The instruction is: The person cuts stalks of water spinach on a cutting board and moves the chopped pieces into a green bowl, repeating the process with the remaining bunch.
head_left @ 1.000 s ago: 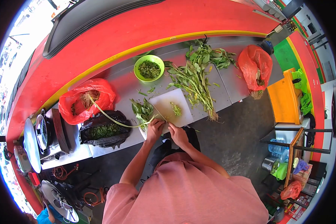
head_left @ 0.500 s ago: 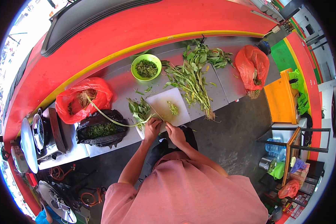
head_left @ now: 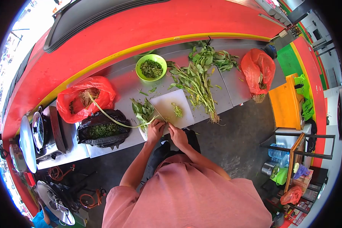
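My left hand [head_left: 155, 130] is closed at the near edge of the white cutting board [head_left: 184, 99], gripping a long pale-green stalk [head_left: 116, 121]. That stalk arcs leftward over the black bag toward the red bag. Close beside it, my right hand [head_left: 177, 136] is wrapped round a knife [head_left: 161, 115], whose handle is hidden by my fingers. The thin blade points away from me across the board. Chopped green pieces [head_left: 177, 110] lie in a small pile right of the blade. Leafy greens [head_left: 142, 110] rest against the board's left side.
Beyond the board stands a lime-green bowl [head_left: 151, 67] of chopped leaves. Long leafy stems [head_left: 197, 79] lie to the right, then a red plastic bag [head_left: 257, 70]. At left are another red bag [head_left: 106, 91], a black bag [head_left: 116, 140] of cut greens and a stove [head_left: 51, 140].
The whole view has shifted slightly. Both hands keep nearly the same place and grip at the board, and the chopped pile looks unchanged.
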{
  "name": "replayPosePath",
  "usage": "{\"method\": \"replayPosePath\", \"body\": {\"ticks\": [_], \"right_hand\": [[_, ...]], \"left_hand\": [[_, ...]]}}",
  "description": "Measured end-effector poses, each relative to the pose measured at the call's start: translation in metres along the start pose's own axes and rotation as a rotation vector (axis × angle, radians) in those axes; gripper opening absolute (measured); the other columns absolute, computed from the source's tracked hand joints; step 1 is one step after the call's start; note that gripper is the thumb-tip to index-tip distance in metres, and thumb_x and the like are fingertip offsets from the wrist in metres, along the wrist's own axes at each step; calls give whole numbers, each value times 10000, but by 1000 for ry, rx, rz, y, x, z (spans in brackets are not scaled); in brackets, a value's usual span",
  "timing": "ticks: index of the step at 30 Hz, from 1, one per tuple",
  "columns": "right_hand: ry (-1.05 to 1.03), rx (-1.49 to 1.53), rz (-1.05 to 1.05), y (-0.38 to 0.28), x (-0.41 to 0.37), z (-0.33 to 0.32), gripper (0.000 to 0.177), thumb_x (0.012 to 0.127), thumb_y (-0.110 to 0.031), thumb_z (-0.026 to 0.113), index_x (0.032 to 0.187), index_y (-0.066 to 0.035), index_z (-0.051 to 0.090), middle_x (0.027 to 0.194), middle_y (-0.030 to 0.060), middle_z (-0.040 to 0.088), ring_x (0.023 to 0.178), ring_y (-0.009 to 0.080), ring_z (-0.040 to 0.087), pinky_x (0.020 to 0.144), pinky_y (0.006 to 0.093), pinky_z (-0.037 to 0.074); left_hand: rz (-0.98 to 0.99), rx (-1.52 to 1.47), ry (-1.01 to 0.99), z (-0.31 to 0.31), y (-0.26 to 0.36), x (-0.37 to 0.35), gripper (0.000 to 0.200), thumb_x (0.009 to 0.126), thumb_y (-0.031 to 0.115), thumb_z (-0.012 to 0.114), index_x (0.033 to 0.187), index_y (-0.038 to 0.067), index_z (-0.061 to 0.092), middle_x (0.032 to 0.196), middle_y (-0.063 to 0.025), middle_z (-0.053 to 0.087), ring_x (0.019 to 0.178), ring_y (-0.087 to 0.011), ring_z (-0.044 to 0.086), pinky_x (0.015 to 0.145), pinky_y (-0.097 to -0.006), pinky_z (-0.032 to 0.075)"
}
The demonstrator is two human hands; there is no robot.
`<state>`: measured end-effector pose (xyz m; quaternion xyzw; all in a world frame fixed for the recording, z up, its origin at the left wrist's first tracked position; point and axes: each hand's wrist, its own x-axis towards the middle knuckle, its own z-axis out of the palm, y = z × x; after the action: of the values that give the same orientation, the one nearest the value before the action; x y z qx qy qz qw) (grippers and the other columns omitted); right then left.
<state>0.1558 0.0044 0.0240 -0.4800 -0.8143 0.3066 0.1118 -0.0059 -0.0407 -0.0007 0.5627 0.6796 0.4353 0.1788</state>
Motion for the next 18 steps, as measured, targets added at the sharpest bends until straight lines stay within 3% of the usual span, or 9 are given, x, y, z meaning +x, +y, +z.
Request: {"method": "replayPosePath", "body": {"ticks": [6, 13, 18], "right_hand": [[52, 32, -69, -6, 15, 3, 356, 1025, -316, 542, 1327, -149, 631, 883, 232, 711, 763, 426, 693, 627, 506, 553], [46, 26, -17, -5, 0, -2, 361, 1018, -329, 549, 1345, -192, 618, 871, 232, 710, 750, 435, 689, 631, 520, 559], [35, 0, 6, -7, 4, -1, 353, 1015, -335, 552, 1341, -219, 618, 872, 230, 711, 764, 435, 692, 634, 524, 561]], "left_hand": [[27, 1, 14, -2, 2, 4, 140, 809, 64, 729, 946, 47, 747, 954, -94, 685, 885, -327, 671, 762, -432, 512], [32, -33, 54, -3, 5, 7, 130, 803, 36, 728, 931, 15, 743, 919, -127, 696, 801, -341, 689, 691, -417, 548], [24, -19, 36, -6, 6, 5, 124, 813, 33, 725, 933, 15, 747, 909, -130, 692, 815, -338, 685, 711, -423, 540]]}}
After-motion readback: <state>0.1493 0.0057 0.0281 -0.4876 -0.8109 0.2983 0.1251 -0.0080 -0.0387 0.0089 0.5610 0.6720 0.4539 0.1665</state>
